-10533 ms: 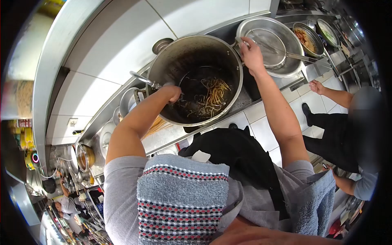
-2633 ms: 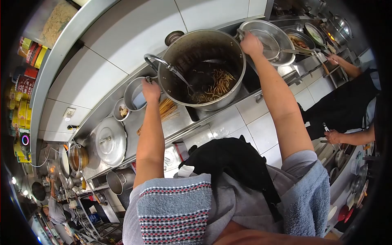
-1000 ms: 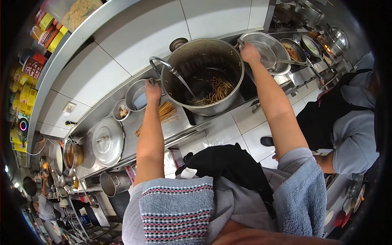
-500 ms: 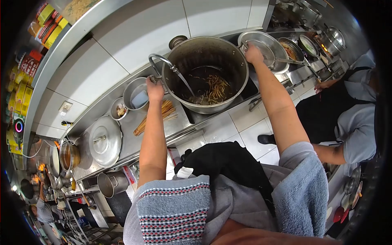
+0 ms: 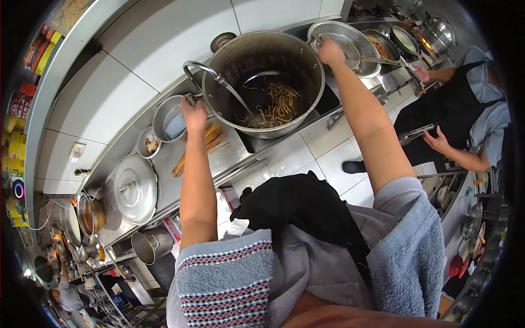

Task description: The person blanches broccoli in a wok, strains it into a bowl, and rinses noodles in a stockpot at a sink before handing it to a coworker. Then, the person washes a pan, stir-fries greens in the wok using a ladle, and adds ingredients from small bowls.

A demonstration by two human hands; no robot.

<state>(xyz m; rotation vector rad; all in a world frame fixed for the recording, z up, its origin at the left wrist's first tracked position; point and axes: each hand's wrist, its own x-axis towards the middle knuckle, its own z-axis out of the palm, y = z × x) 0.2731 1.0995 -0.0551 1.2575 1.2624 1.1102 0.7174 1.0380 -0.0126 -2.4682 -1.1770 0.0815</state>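
Note:
A large deep metal pot (image 5: 273, 132) stands on the counter, tilted toward me in view. My left hand (image 5: 194, 113) is closed around its left handle, with a bit of dark cloth at the fingers. On the opposite side, my right hand (image 5: 330, 52) is closed at the right handle; its fingers partly hide the grip. Inside the pot, brown noodle-like strands (image 5: 281, 102) lie on the dark bottom in shallow liquid. A curved faucet (image 5: 203, 66) hangs over the left rim, and water runs from it into the pot.
Left of the pot are a metal bowl (image 5: 165, 113), a small bowl (image 5: 146, 148), a bundle of thin sticks (image 5: 214, 138) and a large lid (image 5: 129, 192). A wide basin (image 5: 365, 44) sits close on the right. A co-worker (image 5: 437, 104) stands at right, holding tongs (image 5: 418, 133).
My view has shifted, so the pot and counter appear higher and further left. Both my hands stay at the handles. The co-worker's hands have come into view, one with tongs.

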